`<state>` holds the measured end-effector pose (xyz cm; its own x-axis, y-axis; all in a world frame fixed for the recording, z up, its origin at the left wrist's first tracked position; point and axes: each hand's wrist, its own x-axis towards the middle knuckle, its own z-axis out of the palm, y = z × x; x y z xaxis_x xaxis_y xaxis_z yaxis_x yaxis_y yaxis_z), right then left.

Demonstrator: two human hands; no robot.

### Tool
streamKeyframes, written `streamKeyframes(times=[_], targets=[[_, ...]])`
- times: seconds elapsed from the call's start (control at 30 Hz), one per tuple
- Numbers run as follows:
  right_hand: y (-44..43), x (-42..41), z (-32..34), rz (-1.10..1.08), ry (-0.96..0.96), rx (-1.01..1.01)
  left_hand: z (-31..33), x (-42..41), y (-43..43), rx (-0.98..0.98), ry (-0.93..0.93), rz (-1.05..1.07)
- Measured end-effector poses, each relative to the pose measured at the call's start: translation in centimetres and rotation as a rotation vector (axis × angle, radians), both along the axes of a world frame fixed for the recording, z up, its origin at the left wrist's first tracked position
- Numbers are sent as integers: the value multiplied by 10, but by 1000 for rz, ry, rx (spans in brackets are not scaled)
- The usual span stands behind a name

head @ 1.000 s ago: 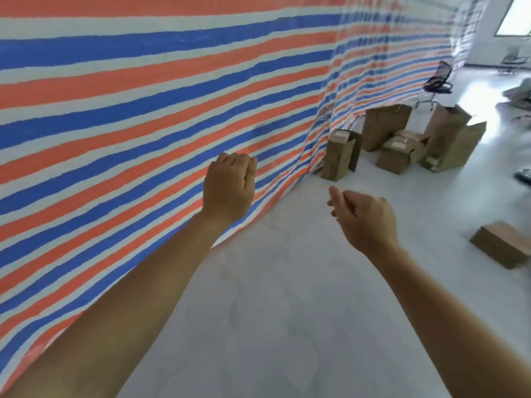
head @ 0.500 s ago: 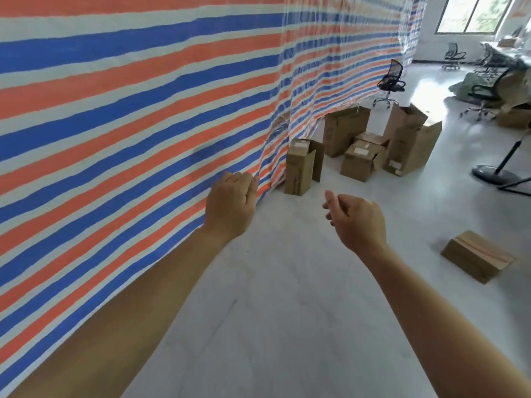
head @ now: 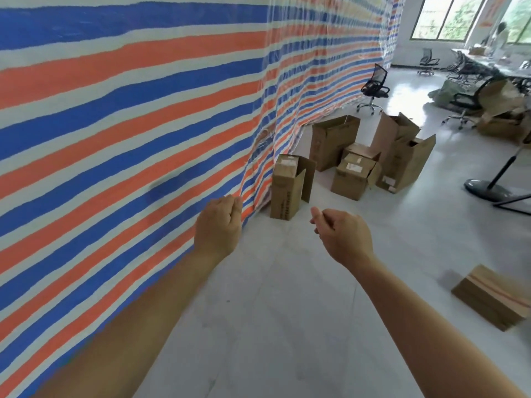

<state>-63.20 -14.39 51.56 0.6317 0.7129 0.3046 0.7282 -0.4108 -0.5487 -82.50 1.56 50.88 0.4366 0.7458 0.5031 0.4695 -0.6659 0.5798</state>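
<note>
Both my bare arms reach forward over a pale floor (head: pixel 273 326). My left hand (head: pixel 219 225) is curled into a fist and holds nothing; it hovers close to the lower edge of a striped blue, orange and white tarp (head: pixel 129 124) that hangs like a wall on my left. My right hand (head: pixel 342 234) floats beside it with loosely curled fingers, also holding nothing. Just beyond the hands a tall narrow cardboard box (head: pixel 286 188) stands upright against the tarp with one flap up.
A cluster of open cardboard boxes (head: pixel 356 173) stands farther back. A flat closed box (head: pixel 491 297) lies on the floor at the right. A round floor stand base (head: pixel 485 186) and black office chairs (head: pixel 373 87) are beyond, near desks and windows.
The view has swung right and moved forward: the boxes are nearer and more of the room shows. Both hands keep the same pose, now lower in the picture.
</note>
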Motion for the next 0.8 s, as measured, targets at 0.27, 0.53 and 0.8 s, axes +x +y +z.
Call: streamKeyframes(times=[0.27, 0.53, 0.8], targets=[[97, 164, -13, -162, 32, 19, 12, 201, 125, -79, 86, -145], [229, 377, -53, -165, 70, 14, -18, 412, 248, -109, 159, -158], [365, 548, -24, -90, 155, -8, 10, 574, 368, -67, 128, -30]])
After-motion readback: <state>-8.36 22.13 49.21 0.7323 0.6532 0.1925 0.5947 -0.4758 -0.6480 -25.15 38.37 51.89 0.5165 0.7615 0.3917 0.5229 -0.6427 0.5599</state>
